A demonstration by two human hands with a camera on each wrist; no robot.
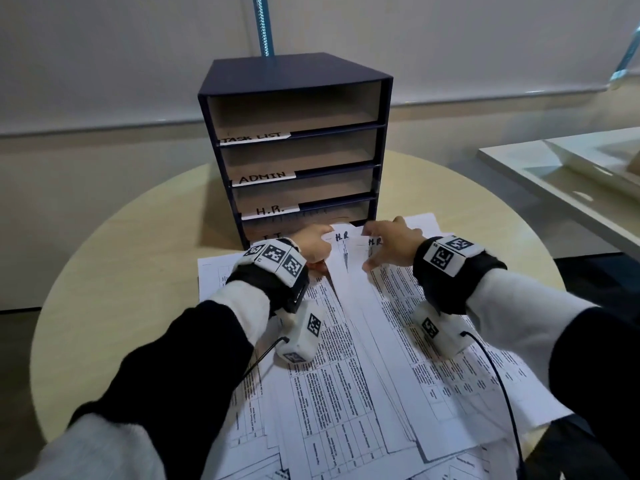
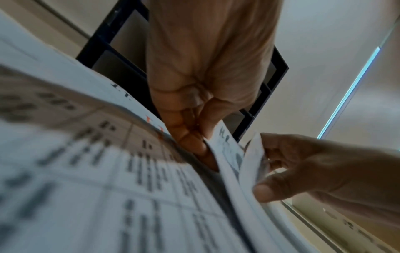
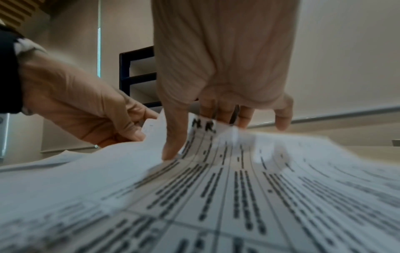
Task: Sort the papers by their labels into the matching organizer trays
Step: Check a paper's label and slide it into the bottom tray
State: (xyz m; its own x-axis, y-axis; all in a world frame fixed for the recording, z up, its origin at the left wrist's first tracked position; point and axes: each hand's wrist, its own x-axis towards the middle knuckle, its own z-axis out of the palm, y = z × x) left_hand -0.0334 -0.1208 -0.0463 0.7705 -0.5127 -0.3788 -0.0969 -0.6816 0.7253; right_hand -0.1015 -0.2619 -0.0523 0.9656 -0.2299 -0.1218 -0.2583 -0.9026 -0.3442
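Note:
A dark blue organizer stands at the back of the table, its trays labelled TASK LIST, ADMIN, H.R. and I.T. from top to bottom. Printed papers lie fanned out in front of it. My left hand pinches the top corner of a sheet marked H.R., thumb and fingers closed on it. My right hand pinches the top edge of a second H.R. sheet, which overlaps the first. Its thumb lies on the print and its fingers sit behind the edge.
The papers cover most of the near half of the round wooden table, and some overhang its front edge. A white shelf or tray stands off to the right. A blue pole rises behind the organizer.

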